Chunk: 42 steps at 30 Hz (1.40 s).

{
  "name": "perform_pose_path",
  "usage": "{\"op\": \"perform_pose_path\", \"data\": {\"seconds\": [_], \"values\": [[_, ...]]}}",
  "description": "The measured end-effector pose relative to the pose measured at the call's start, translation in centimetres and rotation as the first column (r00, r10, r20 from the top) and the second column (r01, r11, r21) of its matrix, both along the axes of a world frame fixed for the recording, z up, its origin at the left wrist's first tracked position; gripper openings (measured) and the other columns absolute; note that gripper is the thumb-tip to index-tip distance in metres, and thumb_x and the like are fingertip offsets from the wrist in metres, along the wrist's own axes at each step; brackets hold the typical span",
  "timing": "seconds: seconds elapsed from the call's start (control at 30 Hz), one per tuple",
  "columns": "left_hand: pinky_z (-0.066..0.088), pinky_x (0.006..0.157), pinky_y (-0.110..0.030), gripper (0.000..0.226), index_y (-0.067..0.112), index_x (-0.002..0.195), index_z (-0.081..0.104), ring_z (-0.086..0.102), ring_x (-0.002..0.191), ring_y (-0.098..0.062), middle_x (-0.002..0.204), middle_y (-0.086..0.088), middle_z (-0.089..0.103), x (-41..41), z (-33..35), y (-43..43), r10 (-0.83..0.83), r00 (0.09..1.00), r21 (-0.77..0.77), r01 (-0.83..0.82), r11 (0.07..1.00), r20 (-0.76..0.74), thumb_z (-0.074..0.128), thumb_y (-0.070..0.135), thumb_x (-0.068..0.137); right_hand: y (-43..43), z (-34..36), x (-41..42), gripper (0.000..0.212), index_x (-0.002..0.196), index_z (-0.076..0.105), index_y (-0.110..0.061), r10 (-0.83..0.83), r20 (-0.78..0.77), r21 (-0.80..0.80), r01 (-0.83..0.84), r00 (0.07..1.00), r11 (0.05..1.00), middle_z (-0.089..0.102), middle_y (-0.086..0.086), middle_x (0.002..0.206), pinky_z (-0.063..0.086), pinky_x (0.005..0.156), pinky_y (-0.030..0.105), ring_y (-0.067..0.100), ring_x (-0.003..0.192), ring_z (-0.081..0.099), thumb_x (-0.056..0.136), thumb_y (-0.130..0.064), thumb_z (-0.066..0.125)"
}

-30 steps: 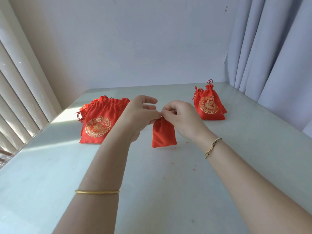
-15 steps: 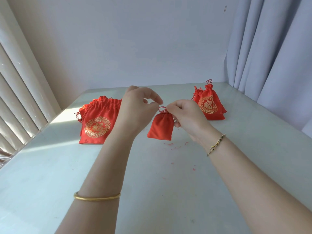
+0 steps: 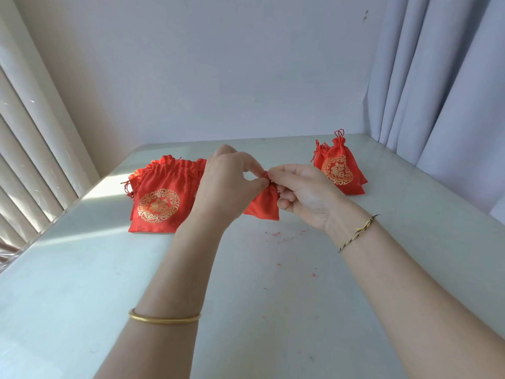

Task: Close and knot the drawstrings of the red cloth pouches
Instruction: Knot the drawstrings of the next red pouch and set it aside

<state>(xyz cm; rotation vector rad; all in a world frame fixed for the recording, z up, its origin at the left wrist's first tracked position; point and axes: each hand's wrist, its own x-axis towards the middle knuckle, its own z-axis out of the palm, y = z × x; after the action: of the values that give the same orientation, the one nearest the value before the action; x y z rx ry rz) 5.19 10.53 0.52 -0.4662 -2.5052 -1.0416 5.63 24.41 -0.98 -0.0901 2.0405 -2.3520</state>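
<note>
Left hand (image 3: 228, 184) and right hand (image 3: 303, 192) each pinch the gathered neck of the small red pouch (image 3: 263, 205), which hangs below both grips, above the table (image 3: 246, 296). Left of the grip lies a stack of open pouches (image 3: 161, 203) (mouths ungathered); right of it, cinched pouches (image 3: 340, 168).

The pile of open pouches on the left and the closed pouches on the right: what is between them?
In the head view, both hands hold one small red pouch between them, above the table.
</note>
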Motion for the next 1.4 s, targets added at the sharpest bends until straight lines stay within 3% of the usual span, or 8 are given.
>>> {"op": "perform_pose_path", "data": {"seconds": [0.2, 0.37, 0.47, 0.6, 0.83, 1.03, 1.23, 1.4], "values": [[0.032, 0.053, -0.02, 0.01, 0.014, 0.075, 0.059, 0.045, 0.057, -0.008, 0.067, 0.006, 0.052, -0.1, -0.4, 0.1, -0.033, 0.992, 0.102, 0.021, 0.995, 0.121, 0.062, 0.017, 0.084, 0.9, -0.6, -0.4, 0.008, 0.082, 0.064, -0.009, -0.037, -0.085, 0.162, 0.05, 0.996, 0.986, 0.044, 0.005, 0.066, 0.042, 0.051, 0.019, 0.004, 0.043, 0.036, 0.088, -0.007, 0.059], [0.027, 0.054, -0.025, 0.025, 0.013, 0.063, 0.045, 0.031, 0.053, -0.013, 0.06, 0.001, 0.038, -0.2, 0.3, -0.3, -0.216, 0.858, 0.497, -0.051, 0.866, 0.466, 0.049, 0.006, 0.087, 2.3, -1.2, -1.1, 0.016, 0.071, 0.06, -0.016, -0.177, -0.274, 0.386, 0.277, 0.945, 0.88, 0.048, -0.004, 0.058, 0.042, 0.055, 0.021, 0.008, 0.045, 0.047, 0.085, -0.008, 0.063], [0.025, 0.054, -0.024, 0.028, 0.014, 0.062, 0.041, 0.026, 0.052, -0.012, 0.06, -0.001, 0.035, 0.0, 0.5, -0.3, -0.315, 0.772, 0.527, -0.029, 0.849, 0.551, 0.044, 0.003, 0.087, 2.6, -1.4, -1.2, 0.016, 0.072, 0.059, -0.013, -0.205, -0.356, 0.416, 0.352, 0.912, 0.838, 0.049, -0.005, 0.059, 0.04, 0.047, 0.012, -0.001, 0.042, 0.047, 0.085, -0.005, 0.062], [0.03, 0.053, -0.024, 0.026, 0.012, 0.063, 0.044, 0.027, 0.052, -0.013, 0.061, -0.001, 0.037, 0.2, 0.5, -0.3, -0.381, 0.737, 0.557, 0.007, 0.831, 0.558, 0.043, 0.004, 0.087, 2.4, -1.8, -1.4, 0.008, 0.077, 0.064, -0.01, -0.223, -0.432, 0.476, 0.431, 0.874, 0.767, 0.054, -0.005, 0.062, 0.046, 0.061, 0.028, 0.009, 0.057, 0.051, 0.085, -0.008, 0.063], [0.039, 0.052, -0.024, 0.025, 0.01, 0.066, 0.048, 0.035, 0.051, -0.013, 0.06, -0.002, 0.041, 0.1, 0.0, 0.7, -0.428, 0.741, 0.684, -0.057, 0.728, 0.517, 0.042, 0.006, 0.089, 3.0, -0.9, 0.1, 0.022, 0.108, 0.052, -0.013, -0.114, 0.016, 0.241, 0.107, 0.993, 0.965, 0.058, 0.008, 0.109, 0.048, 0.054, 0.028, 0.019, 0.062, 0.062, 0.094, -0.03, 0.05], [0.04, 0.056, -0.026, 0.024, 0.011, 0.065, 0.045, 0.035, 0.053, -0.015, 0.061, -0.002, 0.042, 0.1, -0.7, 2.5, -0.523, 0.684, 0.711, 0.009, 0.703, 0.509, 0.039, 0.009, 0.088, 5.7, -2.2, 1.2, 0.056, 0.13, 0.043, -0.022, 0.042, 0.08, 0.369, -0.069, 0.996, 0.927, 0.049, -0.003, 0.13, 0.042, 0.054, 0.025, 0.02, 0.073, 0.064, 0.081, -0.003, 0.061], [0.042, 0.052, -0.024, 0.021, 0.012, 0.067, 0.047, 0.038, 0.053, -0.014, 0.063, -0.001, 0.044, -1.2, 0.1, 6.9, -0.492, 0.694, 0.646, 0.051, 0.762, 0.526, 0.042, 0.011, 0.087, 9.7, -2.8, 1.6, 0.009, 0.08, 0.063, -0.013, -0.1, -0.002, 0.407, 0.092, 0.995, 0.909, 0.051, -0.002, 0.057, 0.026, 0.042, 0.016, 0.008, 0.05, 0.043, 0.08, -0.005, 0.067], [0.052, 0.066, -0.029, 0.004, 0.011, 0.09, 0.05, 0.056, 0.067, -0.015, 0.082, -0.004, 0.055, -2.7, -1.2, 9.6, -0.419, 0.733, 0.566, 0.057, 0.823, 0.536, 0.048, 0.012, 0.093, 13.3, -3.1, 0.1, 0.009, 0.077, 0.06, -0.008, -0.396, -0.042, 0.4, 0.378, 0.917, 0.835, 0.047, 0.001, 0.056, 0.028, 0.037, 0.014, 0.005, 0.039, 0.04, 0.081, -0.005, 0.067]]}}
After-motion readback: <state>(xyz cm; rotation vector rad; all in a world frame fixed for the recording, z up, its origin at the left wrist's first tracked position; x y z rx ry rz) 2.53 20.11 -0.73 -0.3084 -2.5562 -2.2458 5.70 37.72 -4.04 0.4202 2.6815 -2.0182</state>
